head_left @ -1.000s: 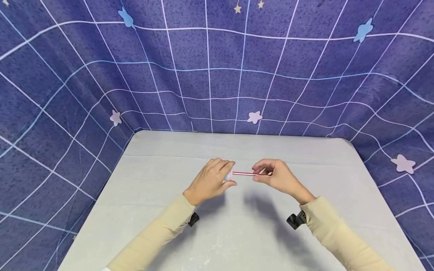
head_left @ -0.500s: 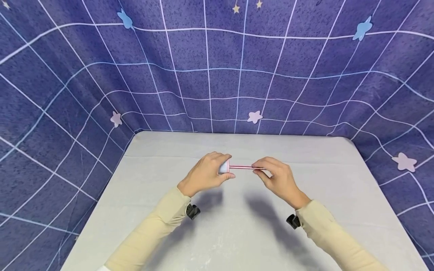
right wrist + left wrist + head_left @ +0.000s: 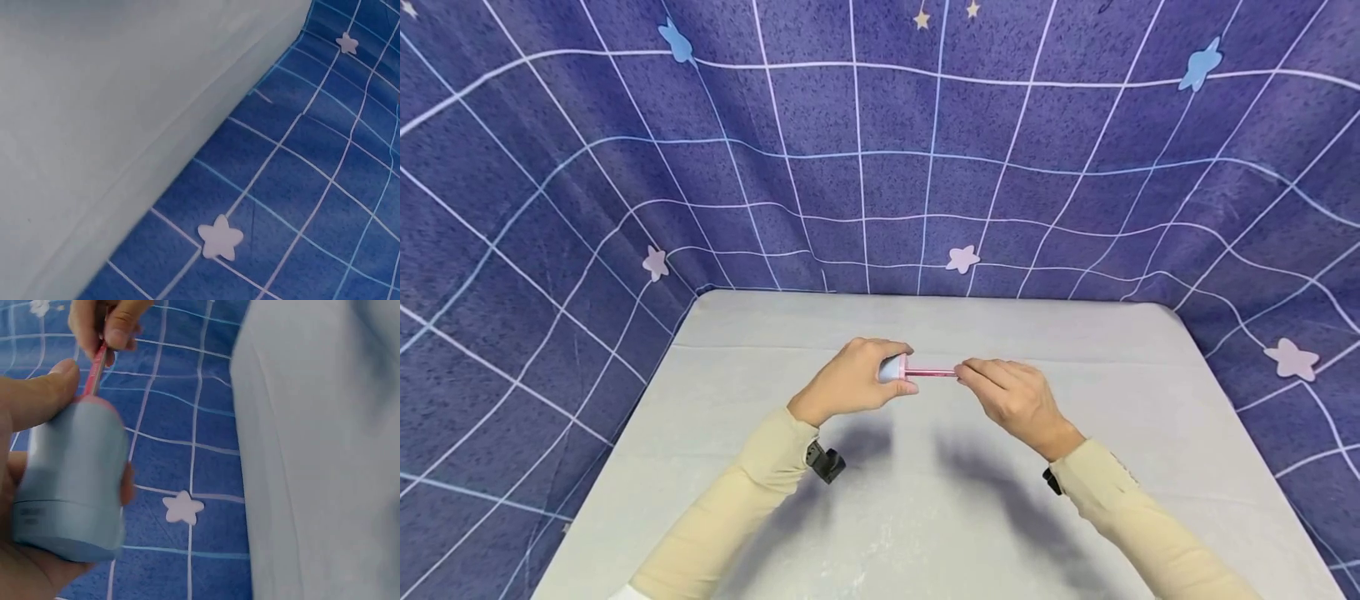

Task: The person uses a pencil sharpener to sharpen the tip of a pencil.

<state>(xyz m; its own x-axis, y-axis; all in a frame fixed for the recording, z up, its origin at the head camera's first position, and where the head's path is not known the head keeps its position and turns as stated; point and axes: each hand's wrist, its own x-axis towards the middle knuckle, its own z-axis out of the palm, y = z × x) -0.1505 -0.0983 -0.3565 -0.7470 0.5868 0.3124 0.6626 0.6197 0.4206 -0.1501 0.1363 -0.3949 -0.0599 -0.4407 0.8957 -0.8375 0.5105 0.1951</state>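
Note:
In the head view, my left hand [image 3: 842,379] holds a light blue pencil sharpener [image 3: 891,368] sideways above the table, its pink end facing right. A red-and-white striped pencil [image 3: 931,372] sticks out of that end. The pencil's other end lies in my right hand [image 3: 1011,398], whose thumb and fingers pinch it. The left wrist view shows the smooth waisted body of the sharpener [image 3: 78,465] between my left thumb and fingers, with the pencil [image 3: 95,372] running up to my right hand. The pencil's tip is hidden inside the sharpener. Neither hand appears in the right wrist view.
A table [image 3: 880,517] with a pale grey cover lies under both hands. Around its back and sides hangs a blue-purple curtain [image 3: 895,183] with grid lines and stars. Black wrist cameras [image 3: 825,462] are strapped to both wrists.
My right fingers have rolled over the pencil, and its stripes have turned. Both hands have shifted slightly away from me, the left one also a little leftward. The sharpener stays in my left hand.

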